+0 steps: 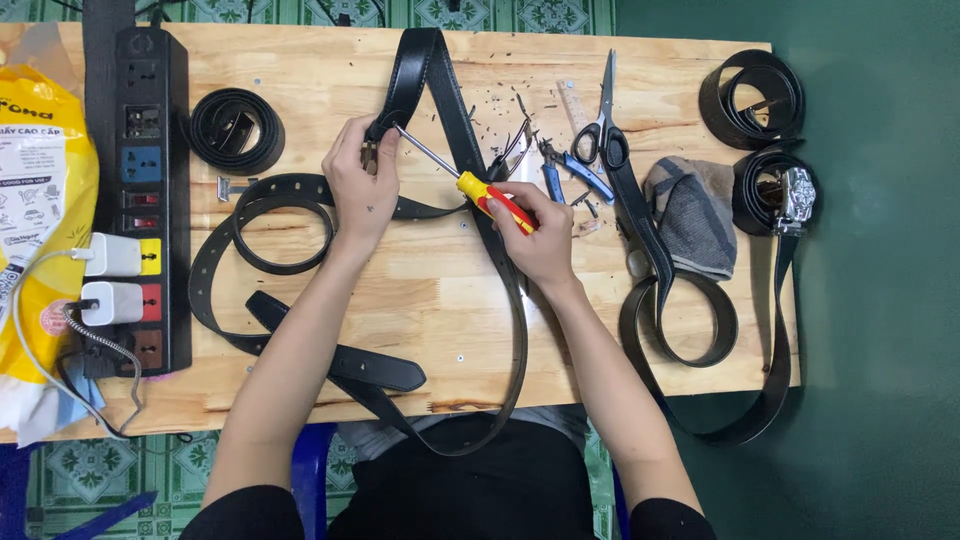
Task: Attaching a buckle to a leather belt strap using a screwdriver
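My left hand (360,185) pinches the buckle end of a long black leather belt (455,120) that loops from the table's far edge down toward my lap. My right hand (535,235) grips a screwdriver (470,185) with a yellow and red handle. Its metal shaft points up and left, and the tip meets the belt end right at my left fingers. Both hands rest over the middle of the wooden table (420,290).
Another black belt (265,225) lies curled at left, a coiled one (237,128) behind it. A black power strip (150,200) with chargers lies beside a yellow bag (35,200) at far left. Scissors (605,125), blue pliers (570,170), a grey cloth (695,215) and more belts (755,100) lie at right.
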